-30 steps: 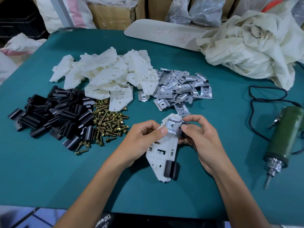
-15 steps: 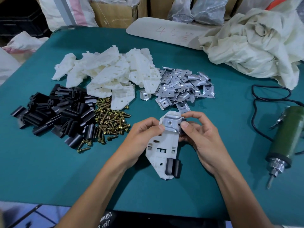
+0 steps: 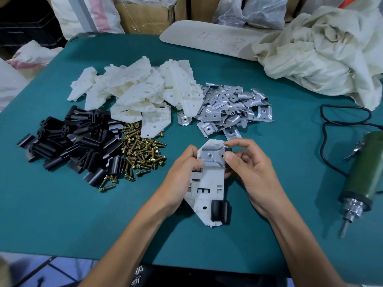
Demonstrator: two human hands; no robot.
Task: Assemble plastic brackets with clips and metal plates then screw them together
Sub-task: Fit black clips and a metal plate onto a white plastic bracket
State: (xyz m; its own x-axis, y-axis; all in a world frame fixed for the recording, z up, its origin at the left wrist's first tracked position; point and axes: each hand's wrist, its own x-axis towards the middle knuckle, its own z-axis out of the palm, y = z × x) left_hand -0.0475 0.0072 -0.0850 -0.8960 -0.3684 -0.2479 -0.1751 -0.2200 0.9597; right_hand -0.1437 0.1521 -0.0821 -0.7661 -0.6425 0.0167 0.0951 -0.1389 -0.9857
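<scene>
Bracket (image 3: 207, 183) turned straighter, right hand (image 3: 252, 172) pinching plate (image 3: 212, 156) (clip (image 3: 219, 210) fitted)

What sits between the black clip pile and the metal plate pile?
Head view: brass screws and the near edge of the white bracket pile lie between black clips and metal plates.

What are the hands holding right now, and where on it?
The left hand grips the white plastic bracket by its left edge; the right hand pinches the silver metal plate at its right edge.
</scene>
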